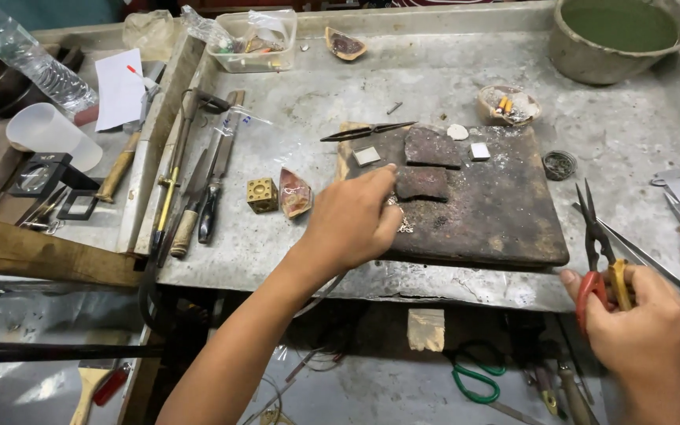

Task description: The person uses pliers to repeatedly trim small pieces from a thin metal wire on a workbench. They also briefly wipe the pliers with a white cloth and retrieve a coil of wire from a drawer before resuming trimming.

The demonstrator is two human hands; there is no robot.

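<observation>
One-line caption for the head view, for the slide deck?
Left hand rests on a dark charred slab by a small silver piece; right hand grips red-handled snips at the metal bench.

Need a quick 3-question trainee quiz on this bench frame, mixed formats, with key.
1. True or false: the right hand holds red and yellow handled snips.
2. The left hand rests on: A) the plastic cup, B) the dark slab, C) the green-filled bowl.
3. Fill in: the brass cube lies to the ____ of the slab in the picture.

Key: 1 true; 2 B; 3 left.
</observation>
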